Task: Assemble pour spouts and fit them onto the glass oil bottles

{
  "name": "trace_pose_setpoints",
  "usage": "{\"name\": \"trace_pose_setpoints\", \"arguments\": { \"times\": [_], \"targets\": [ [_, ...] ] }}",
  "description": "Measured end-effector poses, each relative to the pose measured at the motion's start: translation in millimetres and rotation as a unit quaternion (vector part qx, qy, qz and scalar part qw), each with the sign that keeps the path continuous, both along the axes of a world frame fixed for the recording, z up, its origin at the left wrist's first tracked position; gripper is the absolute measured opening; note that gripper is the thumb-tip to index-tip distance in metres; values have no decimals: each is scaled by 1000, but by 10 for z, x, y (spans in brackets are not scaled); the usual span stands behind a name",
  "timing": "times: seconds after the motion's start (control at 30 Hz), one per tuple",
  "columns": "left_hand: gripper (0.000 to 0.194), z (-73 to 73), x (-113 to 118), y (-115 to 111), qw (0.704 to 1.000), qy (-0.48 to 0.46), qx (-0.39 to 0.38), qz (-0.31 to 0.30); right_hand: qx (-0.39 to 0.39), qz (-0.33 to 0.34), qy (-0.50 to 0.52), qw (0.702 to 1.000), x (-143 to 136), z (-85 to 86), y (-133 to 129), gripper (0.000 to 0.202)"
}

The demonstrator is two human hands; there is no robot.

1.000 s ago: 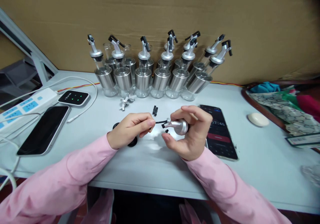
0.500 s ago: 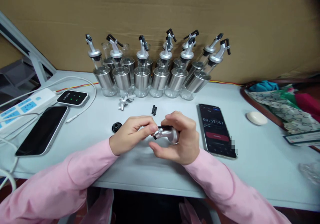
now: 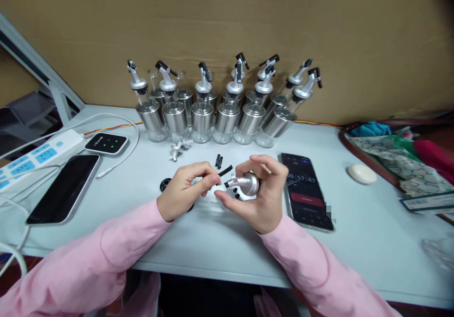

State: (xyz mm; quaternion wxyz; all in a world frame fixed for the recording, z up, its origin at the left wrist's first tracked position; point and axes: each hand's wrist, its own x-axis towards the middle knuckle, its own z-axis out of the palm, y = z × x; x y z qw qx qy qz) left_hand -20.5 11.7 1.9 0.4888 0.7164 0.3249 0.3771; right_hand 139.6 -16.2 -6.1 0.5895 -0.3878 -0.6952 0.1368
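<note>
Between thumb and fingers, my left hand [image 3: 189, 187] pinches a small black lever [image 3: 225, 171]. My right hand [image 3: 264, 192] curls round a silver pourer spout [image 3: 248, 184], its narrow tip pointing left towards my left fingertips. Small black plugs [image 3: 237, 193] lie on the table between the hands. A black round part [image 3: 165, 184] is partly hidden behind my left hand. Beyond the hands lie black lever pieces [image 3: 219, 160] and silver plastic pieces [image 3: 179, 149]. Several steel-and-glass bottles [image 3: 202, 117] stand at the back, many with silver pourers on top.
On the right are a phone showing a timer [image 3: 307, 189], a white oval object [image 3: 362, 174] and a bag with cloth [image 3: 386, 151]. A dark phone [image 3: 64, 189], a small white device [image 3: 106, 144], cables and a power strip [image 3: 42, 154] occupy the left.
The black lever now sticks out from my left fingers, apart from the spout. My right hand has shifted slightly right with the spout, and the small black plugs have come into view.
</note>
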Motion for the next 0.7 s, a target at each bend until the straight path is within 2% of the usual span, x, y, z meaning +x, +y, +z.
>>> {"name": "trace_pose_setpoints", "arguments": {
  "times": [0.2, 0.4, 0.53, 0.7],
  "targets": [
    [37, -1, 19, -12, 1000, 22, 5, -7, -1, 0, -6, 1000, -4, -34, 6, 68],
    [44, -39, 13, -7, 1000, 14, -23, 0, -2, -6, -18, 1000, 30, -42, 31, 66],
    [44, -42, 9, -2, 999, 5, -37, -8, -10, 0, -25, 1000, 32, -51, 40, 61],
    [44, -42, -26, 38, 999, -9, -26, 16, -9, -10, -29, 1000, 46, -57, 52, 57]
  ]
}}
